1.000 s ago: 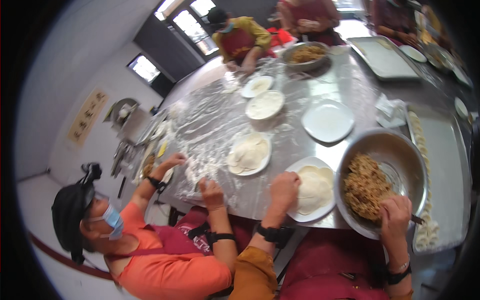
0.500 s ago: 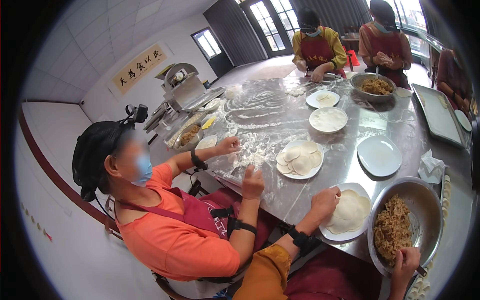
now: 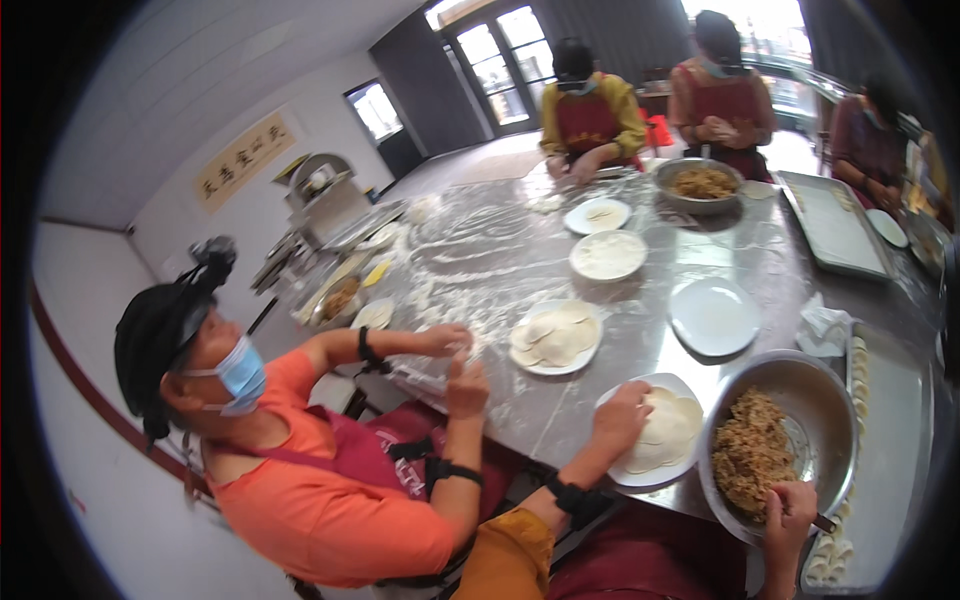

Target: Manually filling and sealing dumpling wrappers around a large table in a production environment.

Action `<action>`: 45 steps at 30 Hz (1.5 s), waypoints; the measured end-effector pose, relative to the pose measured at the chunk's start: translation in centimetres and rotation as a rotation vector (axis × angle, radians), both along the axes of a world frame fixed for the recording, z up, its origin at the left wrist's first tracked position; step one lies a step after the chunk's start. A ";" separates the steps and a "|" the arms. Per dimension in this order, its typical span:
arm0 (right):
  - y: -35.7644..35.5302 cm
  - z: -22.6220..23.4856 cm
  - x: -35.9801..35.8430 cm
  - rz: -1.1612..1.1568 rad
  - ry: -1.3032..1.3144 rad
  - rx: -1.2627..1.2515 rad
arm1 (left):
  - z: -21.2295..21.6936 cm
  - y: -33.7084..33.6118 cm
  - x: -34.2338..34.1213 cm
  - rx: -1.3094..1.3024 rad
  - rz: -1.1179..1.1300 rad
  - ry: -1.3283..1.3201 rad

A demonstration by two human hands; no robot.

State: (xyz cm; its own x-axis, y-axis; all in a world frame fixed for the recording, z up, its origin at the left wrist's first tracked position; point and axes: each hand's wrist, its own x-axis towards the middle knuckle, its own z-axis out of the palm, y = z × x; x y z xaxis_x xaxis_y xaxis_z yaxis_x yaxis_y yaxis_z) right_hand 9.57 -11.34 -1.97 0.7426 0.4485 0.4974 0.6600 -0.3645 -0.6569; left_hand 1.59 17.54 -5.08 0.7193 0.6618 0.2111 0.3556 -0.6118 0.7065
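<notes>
My left hand (image 3: 622, 415) is at the left edge of a stack of round dough wrappers (image 3: 668, 428) on a white plate (image 3: 640, 478). Its fingers are closed on the edge of a wrapper, the fingertips partly hidden. To its right stands a large metal bowl (image 3: 835, 425) with brown minced filling (image 3: 752, 445) heaped on its left side. At the bowl's near rim my right hand (image 3: 790, 510) is closed around a thin tool, whose dark handle end (image 3: 825, 523) sticks out to the right. The tool's other end is hidden by the hand and filling.
A tray (image 3: 890, 440) with a row of dumplings (image 3: 858, 400) lies right of the bowl. Beyond are an empty white plate (image 3: 715, 318), a crumpled tissue (image 3: 823, 328) and another wrapper plate (image 3: 570, 362). A co-worker (image 3: 310, 480) sits close on my left; others stand opposite.
The view has swung, shifting most things leftward in the picture. My left hand has moved from the top of the wrappers toward their left edge. My right hand keeps hold of the tool.
</notes>
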 end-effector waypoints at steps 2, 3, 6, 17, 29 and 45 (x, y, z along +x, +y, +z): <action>0.2 0.4 -0.5 -0.005 -0.008 0.000 | -0.5 0.5 -0.9 0.117 0.012 0.013; 0.3 0.4 -0.4 0.000 -0.005 0.007 | -0.5 0.8 -1.0 0.073 0.010 0.073; 0.4 0.7 -0.3 -0.007 -0.004 0.032 | -0.7 1.5 -0.7 0.016 -0.027 0.131; -0.3 0.9 0.2 -0.007 0.083 0.071 | 6.9 -5.1 -0.2 0.189 -0.331 -0.299; -0.8 1.3 -1.8 0.481 1.096 0.698 | 8.2 -12.5 2.2 -0.552 -0.684 -0.294; 0.6 3.5 0.6 0.205 0.884 0.936 | 5.9 -13.4 -0.7 -1.392 -0.605 -0.485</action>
State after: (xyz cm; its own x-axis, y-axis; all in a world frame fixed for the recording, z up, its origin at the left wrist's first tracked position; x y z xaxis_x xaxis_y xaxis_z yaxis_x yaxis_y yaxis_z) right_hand 10.21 -10.75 1.55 0.9371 0.3435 0.0619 -0.1352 0.5208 -0.8429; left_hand 0.93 4.09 0.77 0.9837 0.1797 -0.0105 -0.1046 0.6181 0.7791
